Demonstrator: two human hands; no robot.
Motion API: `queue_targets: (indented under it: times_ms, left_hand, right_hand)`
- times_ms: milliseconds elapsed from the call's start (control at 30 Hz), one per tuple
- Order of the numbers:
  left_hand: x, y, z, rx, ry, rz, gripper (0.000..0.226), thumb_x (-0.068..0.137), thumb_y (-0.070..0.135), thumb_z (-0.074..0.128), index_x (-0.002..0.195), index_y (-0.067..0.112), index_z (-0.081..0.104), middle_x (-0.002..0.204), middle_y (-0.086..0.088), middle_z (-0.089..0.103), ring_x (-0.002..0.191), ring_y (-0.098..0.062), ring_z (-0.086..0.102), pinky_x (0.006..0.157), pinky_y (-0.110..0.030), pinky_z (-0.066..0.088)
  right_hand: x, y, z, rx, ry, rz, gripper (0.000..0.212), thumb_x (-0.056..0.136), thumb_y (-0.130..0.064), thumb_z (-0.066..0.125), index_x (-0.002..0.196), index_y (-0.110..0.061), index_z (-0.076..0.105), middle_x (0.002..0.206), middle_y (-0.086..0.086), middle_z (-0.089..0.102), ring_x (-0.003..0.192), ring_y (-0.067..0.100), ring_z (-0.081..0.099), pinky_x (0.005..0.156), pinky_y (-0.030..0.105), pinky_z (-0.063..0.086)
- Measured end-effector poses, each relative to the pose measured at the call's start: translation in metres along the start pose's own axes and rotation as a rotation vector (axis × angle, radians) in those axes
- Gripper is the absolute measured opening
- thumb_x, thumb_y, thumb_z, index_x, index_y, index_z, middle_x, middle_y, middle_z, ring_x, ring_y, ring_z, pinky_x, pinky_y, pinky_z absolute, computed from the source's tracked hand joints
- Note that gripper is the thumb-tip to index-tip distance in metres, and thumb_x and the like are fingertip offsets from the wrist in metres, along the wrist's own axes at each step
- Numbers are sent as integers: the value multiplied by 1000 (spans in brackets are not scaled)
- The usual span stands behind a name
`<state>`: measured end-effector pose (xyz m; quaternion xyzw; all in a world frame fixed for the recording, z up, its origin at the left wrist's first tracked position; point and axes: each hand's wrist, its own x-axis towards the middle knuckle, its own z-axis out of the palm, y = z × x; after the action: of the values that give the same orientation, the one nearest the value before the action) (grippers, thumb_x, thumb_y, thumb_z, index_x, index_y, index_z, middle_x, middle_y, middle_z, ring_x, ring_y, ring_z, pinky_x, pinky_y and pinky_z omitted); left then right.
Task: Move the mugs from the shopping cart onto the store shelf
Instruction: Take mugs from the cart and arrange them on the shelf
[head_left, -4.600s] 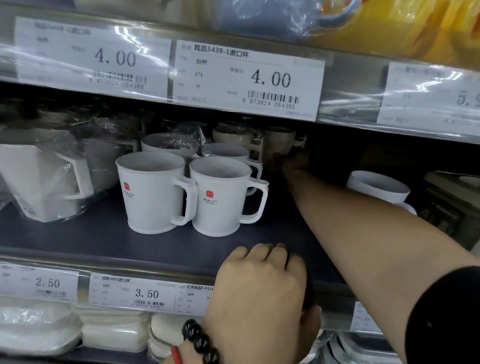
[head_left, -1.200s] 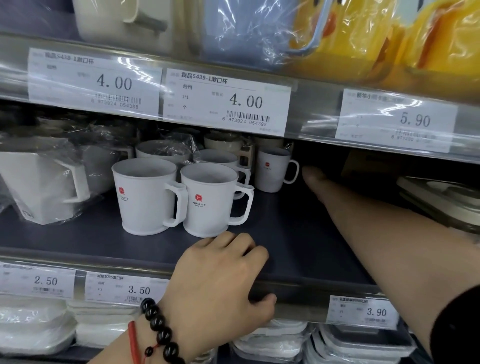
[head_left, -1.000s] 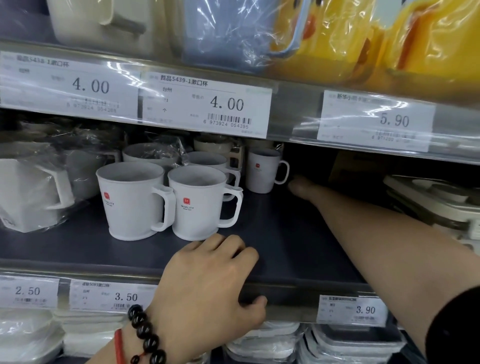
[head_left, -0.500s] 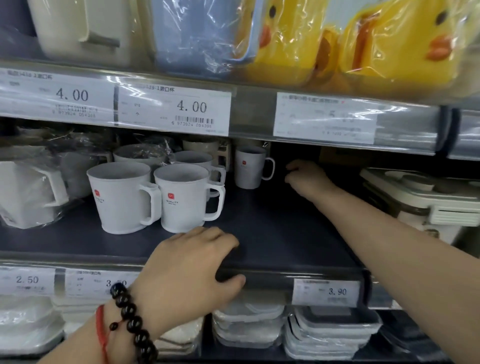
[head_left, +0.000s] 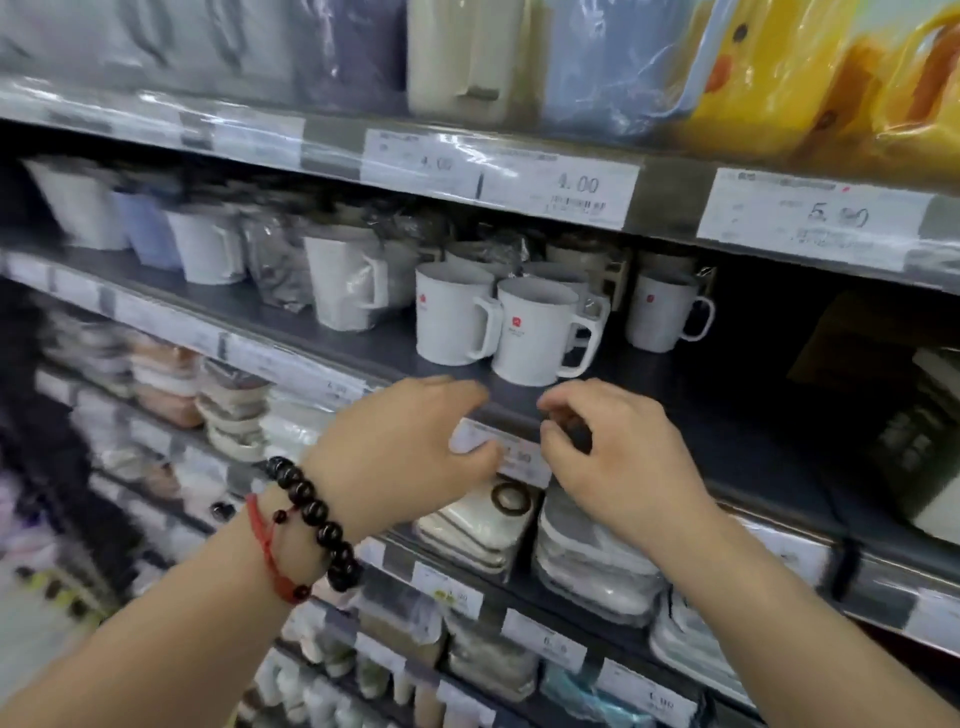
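Note:
Three white mugs with a small red logo stand on the dark shelf (head_left: 691, 415): one (head_left: 452, 317) beside another (head_left: 537, 332) at the front, and a third mug (head_left: 660, 314) further back to the right. My left hand (head_left: 405, 452), with a bead bracelet on its wrist, hovers in front of the shelf edge with relaxed fingers and holds nothing. Beside it my right hand (head_left: 618, 452) hangs off the shelf with loosely curled fingers, also holding nothing. No shopping cart is in view.
More wrapped cups (head_left: 343, 280) fill the left of the shelf. A boxed appliance (head_left: 930, 441) sits at the right. Yellow duck items (head_left: 810, 73) hang above. Stacked containers (head_left: 597, 566) lie on the shelf below. Price labels (head_left: 566, 192) line the shelf edges.
My right hand has drawn back from deep in the shelf to its front edge. My left hand has let go of the shelf edge. The view has swung left and pulled back.

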<state>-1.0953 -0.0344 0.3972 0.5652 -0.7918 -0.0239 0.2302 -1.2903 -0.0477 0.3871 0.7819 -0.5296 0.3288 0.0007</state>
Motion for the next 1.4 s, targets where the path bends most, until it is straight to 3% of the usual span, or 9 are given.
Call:
queue_targets:
  times_ms: [167, 267, 467, 633, 767, 967, 1067, 1233, 1400]
  left_hand:
    - [-61, -60, -28, 75, 32, -210, 50, 87, 57, 47, 130, 33, 48, 127, 14, 55, 117, -11, 51, 92, -35, 47]
    - [-107, -106, -43, 73, 31, -336, 51, 89, 56, 47, 134, 32, 46, 129, 15, 53, 114, -9, 52, 90, -35, 49]
    - [-222, -216, -63, 124, -67, -647, 36, 92, 57, 44, 108, 26, 53, 95, 8, 55, 83, -17, 56, 73, -38, 53]
    - [-326, -297, -87, 134, -63, -894, 40, 89, 55, 46, 116, 27, 54, 113, 6, 58, 102, -17, 57, 83, -38, 52]
    - [-392, -349, -111, 156, -19, -1048, 43, 88, 55, 46, 123, 30, 52, 120, 11, 56, 112, -13, 54, 89, -32, 47]
    - [-443, -426, -137, 135, 64, -1211, 40, 87, 51, 47, 123, 33, 53, 122, 15, 56, 113, -10, 52, 92, -32, 46]
    - [-448, -476, -143, 117, 95, -1232, 41, 85, 52, 46, 122, 35, 54, 122, 18, 56, 113, -8, 53, 90, -30, 47]
    - [-435, -577, -152, 104, 77, -1301, 21, 83, 46, 45, 95, 31, 53, 99, 14, 58, 92, -10, 56, 78, -31, 50]
    - [-419, -682, -158, 45, 49, -1404, 29, 84, 45, 45, 103, 28, 58, 104, 12, 60, 96, -14, 57, 82, -34, 51]
  right_hand:
    - [10, -66, 66, 12, -148, -219, 24, 85, -30, 56, 105, -21, 68, 105, -5, 68, 100, 20, 61, 81, 36, 49]
    - [14, -112, 117, 5, -277, -363, 29, 85, -36, 48, 101, -20, 66, 99, -3, 67, 96, 21, 60, 79, 39, 49]
    - [11, -239, 229, 82, -494, -558, 21, 92, -34, 45, 80, -20, 54, 77, -2, 56, 74, 21, 54, 66, 40, 45]
    - [-11, -364, 311, 171, -606, -703, 17, 92, -34, 45, 94, -25, 59, 89, -5, 61, 88, 20, 59, 76, 37, 47]
    - [-31, -448, 369, 264, -663, -722, 22, 90, -34, 47, 104, -26, 62, 98, -9, 64, 93, 17, 59, 73, 30, 42]
    - [-33, -528, 445, 300, -770, -715, 24, 86, -34, 48, 99, -23, 65, 98, -5, 68, 95, 19, 62, 78, 35, 51]
    - [-17, -557, 489, 289, -808, -721, 25, 86, -34, 48, 101, -24, 65, 100, -5, 68, 97, 18, 61, 79, 34, 50]
    - [31, -611, 570, 301, -828, -740, 26, 87, -34, 48, 105, -26, 65, 102, -6, 66, 98, 18, 60, 81, 33, 49]
    - [83, -657, 652, 303, -905, -706, 23, 86, -34, 48, 101, -26, 63, 97, -7, 66, 91, 18, 61, 76, 34, 52]
